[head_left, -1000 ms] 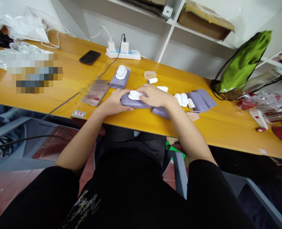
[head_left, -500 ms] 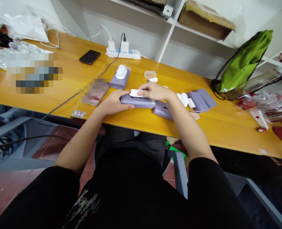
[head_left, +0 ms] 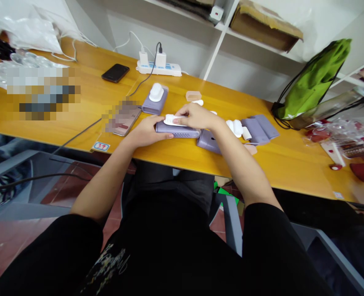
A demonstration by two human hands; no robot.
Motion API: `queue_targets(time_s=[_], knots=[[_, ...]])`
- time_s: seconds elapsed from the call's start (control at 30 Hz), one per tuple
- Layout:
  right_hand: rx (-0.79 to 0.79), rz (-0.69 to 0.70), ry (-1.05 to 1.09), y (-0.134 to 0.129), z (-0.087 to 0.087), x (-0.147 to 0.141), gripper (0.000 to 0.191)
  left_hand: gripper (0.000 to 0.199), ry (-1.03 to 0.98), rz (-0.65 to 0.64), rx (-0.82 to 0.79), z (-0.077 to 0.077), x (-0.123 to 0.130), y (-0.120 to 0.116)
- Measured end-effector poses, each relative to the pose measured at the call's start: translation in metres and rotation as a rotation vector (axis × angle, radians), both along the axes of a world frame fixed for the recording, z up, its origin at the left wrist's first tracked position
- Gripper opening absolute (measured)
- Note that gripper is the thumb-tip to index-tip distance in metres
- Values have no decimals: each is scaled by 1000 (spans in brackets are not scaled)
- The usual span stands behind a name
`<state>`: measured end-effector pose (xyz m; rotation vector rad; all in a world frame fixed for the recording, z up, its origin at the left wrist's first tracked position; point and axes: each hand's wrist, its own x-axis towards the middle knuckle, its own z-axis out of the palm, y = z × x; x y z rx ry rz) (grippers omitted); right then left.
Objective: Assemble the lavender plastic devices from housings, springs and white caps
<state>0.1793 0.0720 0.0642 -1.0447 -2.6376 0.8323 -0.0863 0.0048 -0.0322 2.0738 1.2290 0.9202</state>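
Note:
My left hand is wrapped round the left end of a purple box-like case with a dotted front side. In my right hand, the fingers pinch a white ribbed piece on top of that case; its far part is hidden under the fingers. A second purple case lies partly beneath my right forearm. Behind my left hand stands another purple case with a white rounded piece on it. Right of my forearm are loose white pieces and an opened purple case.
A phone lies left of the cases, a black phone farther back. Behind stands a power strip with a cable running forward. A pinkish translucent piece lies beyond my right hand. A green bag leans at right.
My right hand has shifted slightly left with the white ribbed piece along the top of the case. My left hand keeps its hold on the case.

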Motion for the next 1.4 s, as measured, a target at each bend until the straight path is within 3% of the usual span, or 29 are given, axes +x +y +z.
queue_targets(time_s=[0.2, 0.33, 0.5, 0.77, 0.97, 1.3, 1.4], knots=[[35, 28, -80, -2, 7, -5, 33, 87, 12, 8, -19, 4, 0, -3], [-32, 29, -107, -1, 14, -10, 26, 86, 6, 10, -45, 6, 1, -3], [11, 33, -132, -2, 15, -14, 23, 87, 19, 29, -70, 9, 1, -3], [213, -36, -6, -26, -16, -9, 24, 101, 61, 53, 25, -3, -3, -1], [190, -34, 133, -26, -39, -5, 29, 99, 101, 85, 86, -9, -2, 2], [218, -46, 168, -21, -47, -9, 30, 92, 114, 125, 89, -7, 5, -4], [161, -62, 179, -17, -45, -2, 45, 91, 93, 144, 62, -9, 6, -3]])
